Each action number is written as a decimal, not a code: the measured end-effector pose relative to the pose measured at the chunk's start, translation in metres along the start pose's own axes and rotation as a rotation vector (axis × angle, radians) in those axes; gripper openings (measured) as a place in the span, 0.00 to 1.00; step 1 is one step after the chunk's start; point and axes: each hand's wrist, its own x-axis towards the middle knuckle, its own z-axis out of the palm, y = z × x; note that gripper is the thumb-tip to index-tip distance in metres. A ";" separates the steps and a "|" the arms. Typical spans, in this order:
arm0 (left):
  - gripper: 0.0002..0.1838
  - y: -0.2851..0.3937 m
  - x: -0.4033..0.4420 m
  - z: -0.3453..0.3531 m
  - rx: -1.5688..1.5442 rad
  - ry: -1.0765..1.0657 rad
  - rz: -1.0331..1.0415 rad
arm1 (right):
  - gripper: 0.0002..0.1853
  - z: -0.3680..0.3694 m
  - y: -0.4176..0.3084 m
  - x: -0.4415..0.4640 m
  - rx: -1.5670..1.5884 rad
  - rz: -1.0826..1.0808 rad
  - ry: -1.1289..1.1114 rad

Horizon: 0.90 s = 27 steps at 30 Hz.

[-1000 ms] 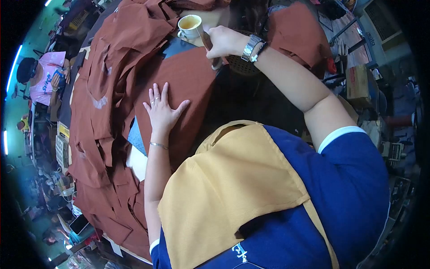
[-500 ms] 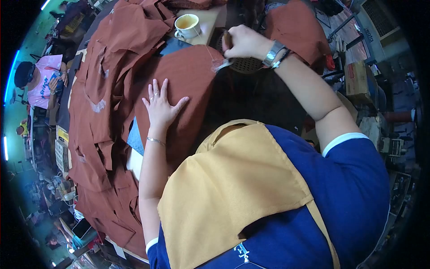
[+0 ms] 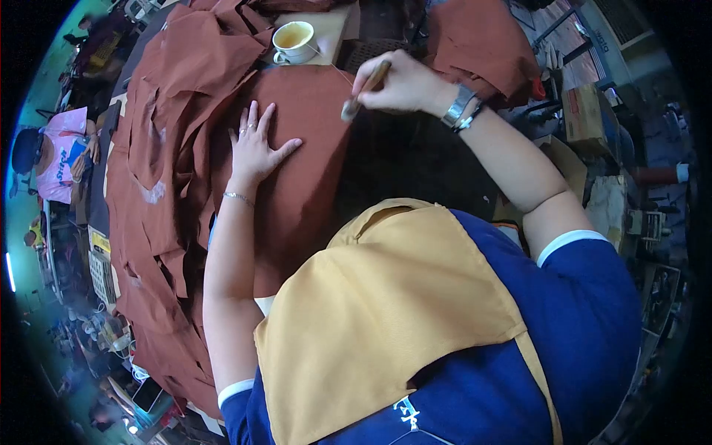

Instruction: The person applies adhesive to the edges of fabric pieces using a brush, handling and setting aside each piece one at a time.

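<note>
My left hand [image 3: 258, 144] lies flat on a reddish-brown sheet of leather or cloth [image 3: 308, 174], fingers spread. In my right hand [image 3: 400, 83] is a brush [image 3: 379, 74] with a wooden handle, gripped between thumb and fingers. Its pale bristle end points down at the sheet's right edge; whether it touches cannot be made out. Just beyond the sheet stands a white cup [image 3: 294, 43] with yellowish stuff inside. A thin strand runs from the cup's rim toward the brush.
Heaped reddish-brown pieces [image 3: 159, 148] with whitish smears cover the left side. More brown material [image 3: 482, 52] lies at the upper right. A cardboard box [image 3: 586, 119] stands farther right. At the far left is another person in a pink shirt [image 3: 65, 152].
My right hand and the brush have moved down and left, and the brush has tilted differently. My left hand stays spread on the sheet. The whole view has shifted slightly.
</note>
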 end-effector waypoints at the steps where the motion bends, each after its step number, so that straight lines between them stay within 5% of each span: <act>1: 0.52 -0.001 0.005 -0.002 -0.005 -0.021 0.006 | 0.09 0.007 0.004 -0.004 0.062 0.064 -0.130; 5: 0.52 -0.010 0.026 -0.002 0.004 -0.041 0.104 | 0.08 -0.025 0.023 -0.011 -0.315 0.068 0.009; 9: 0.50 -0.021 0.046 0.002 -0.076 -0.004 0.254 | 0.08 0.009 -0.003 -0.015 0.072 -0.018 0.083; 15: 0.42 0.023 -0.042 -0.003 0.079 0.092 0.050 | 0.06 0.030 0.006 -0.025 -0.019 -0.082 0.068; 18: 0.45 0.045 -0.111 -0.020 0.070 -0.124 -0.183 | 0.06 0.012 0.010 -0.027 -0.093 -0.120 0.086; 20: 0.47 0.024 -0.125 -0.011 -0.103 0.034 -0.146 | 0.06 -0.005 0.036 -0.029 -0.428 -0.077 0.075; 22: 0.47 0.016 -0.118 -0.013 -0.177 0.026 -0.132 | 0.06 -0.010 0.021 -0.032 -0.229 0.045 0.124; 27: 0.45 -0.002 -0.090 -0.018 -0.188 0.000 -0.061 | 0.07 0.040 -0.003 -0.026 0.096 -0.054 0.102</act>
